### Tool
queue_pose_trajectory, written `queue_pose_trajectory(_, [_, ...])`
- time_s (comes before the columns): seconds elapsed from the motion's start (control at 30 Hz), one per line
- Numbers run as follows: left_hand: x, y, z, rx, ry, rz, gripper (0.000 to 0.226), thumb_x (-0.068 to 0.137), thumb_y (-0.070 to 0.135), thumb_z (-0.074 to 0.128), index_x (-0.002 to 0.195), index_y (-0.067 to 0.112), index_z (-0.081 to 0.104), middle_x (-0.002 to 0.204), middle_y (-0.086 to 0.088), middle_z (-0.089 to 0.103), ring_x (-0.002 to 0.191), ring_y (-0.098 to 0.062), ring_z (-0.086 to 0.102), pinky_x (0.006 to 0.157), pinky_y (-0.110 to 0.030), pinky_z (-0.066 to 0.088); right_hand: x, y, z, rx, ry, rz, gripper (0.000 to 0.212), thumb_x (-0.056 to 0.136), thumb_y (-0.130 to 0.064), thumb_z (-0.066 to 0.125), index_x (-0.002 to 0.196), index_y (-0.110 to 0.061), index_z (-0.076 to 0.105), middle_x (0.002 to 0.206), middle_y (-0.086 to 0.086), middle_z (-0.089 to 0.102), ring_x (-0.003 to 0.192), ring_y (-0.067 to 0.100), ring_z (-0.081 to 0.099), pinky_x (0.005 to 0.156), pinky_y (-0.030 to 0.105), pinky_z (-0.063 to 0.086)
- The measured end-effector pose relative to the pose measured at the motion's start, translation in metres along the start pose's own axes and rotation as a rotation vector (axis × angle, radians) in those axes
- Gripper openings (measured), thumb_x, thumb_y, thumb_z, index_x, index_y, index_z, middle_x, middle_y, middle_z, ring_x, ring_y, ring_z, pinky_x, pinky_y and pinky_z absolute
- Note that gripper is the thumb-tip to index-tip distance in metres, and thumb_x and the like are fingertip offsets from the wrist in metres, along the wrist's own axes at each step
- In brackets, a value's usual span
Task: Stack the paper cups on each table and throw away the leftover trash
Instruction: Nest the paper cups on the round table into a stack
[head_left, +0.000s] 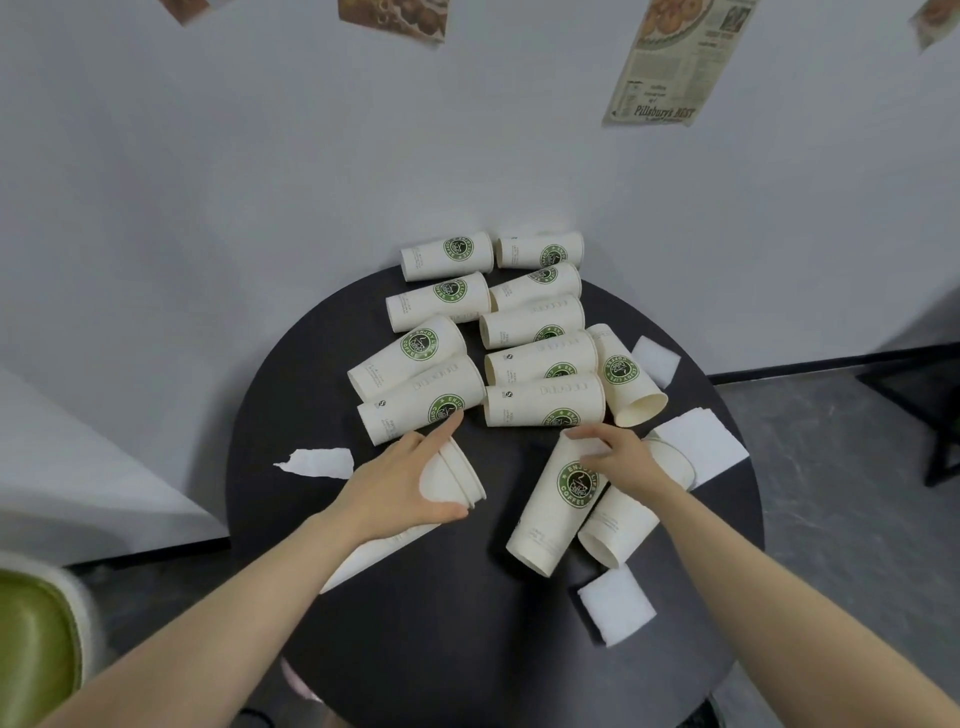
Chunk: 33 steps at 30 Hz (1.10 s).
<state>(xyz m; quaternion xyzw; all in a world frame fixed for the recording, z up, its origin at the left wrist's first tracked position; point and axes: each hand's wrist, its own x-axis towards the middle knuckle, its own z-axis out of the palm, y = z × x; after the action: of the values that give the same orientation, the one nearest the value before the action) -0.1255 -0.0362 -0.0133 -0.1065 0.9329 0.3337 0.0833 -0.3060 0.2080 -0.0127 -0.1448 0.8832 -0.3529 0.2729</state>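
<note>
Left hand fingers grip nested cups; right hand fingers seemingly pinch a lying cup: align rims before nesting

cups on table, napkins around them

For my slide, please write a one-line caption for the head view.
Left hand grips nested white paper cups; right hand holds a lying logo cup on the round black table.
</note>
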Motion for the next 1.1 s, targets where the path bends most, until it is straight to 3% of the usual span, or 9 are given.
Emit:
queue_pose_trajectory(0.13, [-0.002, 0.003, 0.004, 0.009, -0.022, 0.012, 0.101, 0.067, 0.07, 0.06, 0.13, 0.07, -0.018, 0.121, 0.02, 0.037, 0.107, 0.001, 0.042, 0.073, -0.024, 0.04, -0.019, -0.01, -0.006, 0.215, 0.054, -0.107, 0.045, 0.084, 0.018, 0.048, 0.118, -0.007, 0.064, 0.127, 0.007, 0.061, 0.115, 0.016, 0.055, 0.095, 0.019, 0.043])
queue_pose_trajectory(0.27, [-0.005, 0.007, 0.006, 0.032, -0.024, 0.028, 0.101, 0.068, 0.07, 0.06, 0.132, 0.068, -0.019, 0.12, 0.019, 0.037, 0.102, 0.001, 0.041, 0.068, -0.019, 0.037, -0.029, -0.007, -0.017, 0.3, 0.278, -0.168, 0.05, 0.084, 0.016, 0.047, 0.12, -0.014, 0.064, 0.122, 0.002, 0.063, 0.108, 0.032, 0.057, 0.098, 0.038, 0.046])
queue_pose_trajectory(0.4, [-0.006, 0.012, 0.007, 0.054, -0.021, 0.041, 0.101, 0.069, 0.069, 0.061, 0.132, 0.067, -0.019, 0.118, 0.019, 0.037, 0.1, -0.001, 0.043, 0.064, -0.017, 0.034, -0.04, -0.004, -0.025, 0.545, 0.419, -0.154, 0.056, 0.086, 0.014, 0.045, 0.112, -0.031, 0.064, 0.114, -0.008, 0.066, 0.102, 0.012, 0.062, 0.091, 0.027, 0.049])
queue_pose_trajectory(0.5, [-0.007, 0.018, 0.011, 0.042, -0.016, 0.05, 0.102, 0.069, 0.068, 0.062, 0.139, 0.063, -0.013, 0.12, 0.018, 0.038, 0.102, -0.002, 0.044, 0.07, -0.021, 0.037, -0.048, -0.001, -0.017, 0.644, 0.377, -0.118, 0.053, 0.088, 0.012, 0.046, 0.119, -0.026, 0.064, 0.108, -0.003, 0.069, 0.099, 0.014, 0.063, 0.087, 0.025, 0.049])
queue_pose_trajectory(0.63, [-0.007, 0.025, 0.015, 0.117, -0.003, 0.079, 0.102, 0.073, 0.065, 0.063, 0.143, 0.056, -0.011, 0.122, 0.013, 0.038, 0.104, -0.006, 0.044, 0.076, -0.026, 0.044, -0.059, -0.003, -0.005, 0.678, 0.341, -0.156, 0.051, 0.089, 0.011, 0.046, 0.123, -0.023, 0.061, 0.081, -0.008, 0.071, 0.082, 0.002, 0.066, 0.069, 0.01, 0.049])
queue_pose_trajectory(0.77, [-0.009, 0.027, 0.02, 0.202, 0.01, 0.109, 0.104, 0.074, 0.063, 0.062, 0.142, 0.052, -0.016, 0.126, 0.011, 0.036, 0.111, -0.009, 0.043, 0.08, -0.029, 0.048, -0.07, -0.01, 0.0, 0.726, 0.31, -0.218, 0.049, 0.09, 0.011, 0.047, 0.125, -0.022, 0.059, 0.091, 0.004, 0.071, 0.088, 0.009, 0.068, 0.073, 0.013, 0.051])
queue_pose_trajectory(0.97, [-0.006, 0.038, 0.027, 0.078, -0.005, 0.113, 0.104, 0.073, 0.065, 0.064, 0.146, 0.051, -0.008, 0.125, 0.014, 0.036, 0.111, -0.008, 0.045, 0.08, -0.026, 0.043, -0.082, -0.019, 0.002, 0.793, 0.229, -0.257, 0.048, 0.089, 0.014, 0.047, 0.126, -0.015, 0.057, 0.089, 0.011, 0.069, 0.087, 0.015, 0.067, 0.084, 0.022, 0.052])
queue_pose_trajectory(1.1, [-0.002, 0.051, 0.029, 0.014, -0.015, 0.122, 0.103, 0.074, 0.065, 0.064, 0.148, 0.048, -0.005, 0.133, 0.013, 0.034, 0.119, -0.009, 0.045, 0.09, -0.032, 0.044, -0.087, -0.023, 0.023, 0.821, 0.119, -0.264, 0.046, 0.088, 0.014, 0.049, 0.126, -0.011, 0.055, 0.078, 0.005, 0.072, 0.083, 0.016, 0.068, 0.079, 0.02, 0.052])
